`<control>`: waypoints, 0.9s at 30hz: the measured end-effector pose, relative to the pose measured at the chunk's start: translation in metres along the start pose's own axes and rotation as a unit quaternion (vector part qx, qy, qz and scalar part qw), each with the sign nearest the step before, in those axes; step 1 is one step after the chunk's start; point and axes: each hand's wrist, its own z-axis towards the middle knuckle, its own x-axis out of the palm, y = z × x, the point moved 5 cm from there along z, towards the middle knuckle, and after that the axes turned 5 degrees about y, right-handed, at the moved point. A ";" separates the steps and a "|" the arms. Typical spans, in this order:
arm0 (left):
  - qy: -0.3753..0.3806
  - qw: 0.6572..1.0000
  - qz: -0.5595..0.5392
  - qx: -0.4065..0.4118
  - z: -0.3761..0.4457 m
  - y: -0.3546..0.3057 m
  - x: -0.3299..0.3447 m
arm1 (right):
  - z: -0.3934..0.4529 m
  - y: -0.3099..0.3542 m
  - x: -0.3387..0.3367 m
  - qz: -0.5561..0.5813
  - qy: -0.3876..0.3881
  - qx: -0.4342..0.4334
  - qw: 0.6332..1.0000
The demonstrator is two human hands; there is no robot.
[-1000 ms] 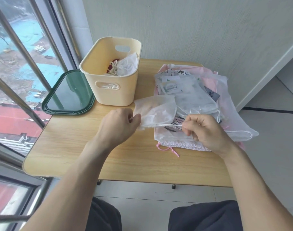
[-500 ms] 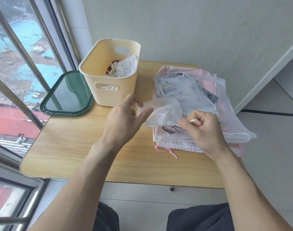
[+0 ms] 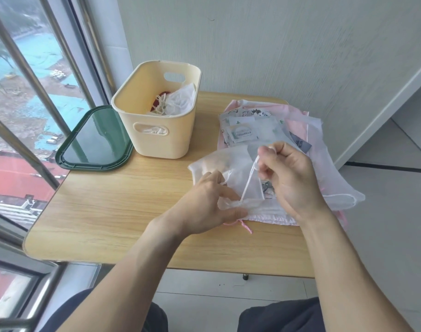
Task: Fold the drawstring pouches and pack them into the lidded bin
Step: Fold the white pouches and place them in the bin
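A sheer white drawstring pouch [image 3: 225,161] lies crumpled in front of me, over the near edge of a pile of pouches [image 3: 298,130]. My left hand [image 3: 204,204] pinches the pouch's gathered mouth near the table. My right hand [image 3: 292,178] is curled above it and pinches the white drawstring [image 3: 249,182], which runs taut down to the mouth. The cream bin [image 3: 161,137] stands open at the back left with folded pouches inside. Its dark green lid [image 3: 96,140] lies flat to the left of it.
The wooden table [image 3: 113,207] is small, with its left edge against a window frame and railing bars. A wall runs behind the bin and the pile. The pile overhangs the table's right edge above a tiled floor. My knees show below the near edge.
My left hand, open half a second ago, now pinches the pouch mouth lower down. My right hand has risen and pulled the drawstring upward.
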 end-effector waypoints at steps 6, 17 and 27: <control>0.031 0.998 -0.043 -0.030 -0.003 0.005 0.001 | 0.003 -0.017 0.011 -0.227 0.047 0.008 0.973; -0.211 0.951 -0.197 -0.108 -0.005 0.032 -0.049 | -0.012 -0.031 0.011 -0.366 0.136 0.009 0.921; -0.191 0.941 0.013 -0.279 -0.038 0.022 -0.061 | -0.012 -0.031 0.011 -0.373 0.162 0.055 0.912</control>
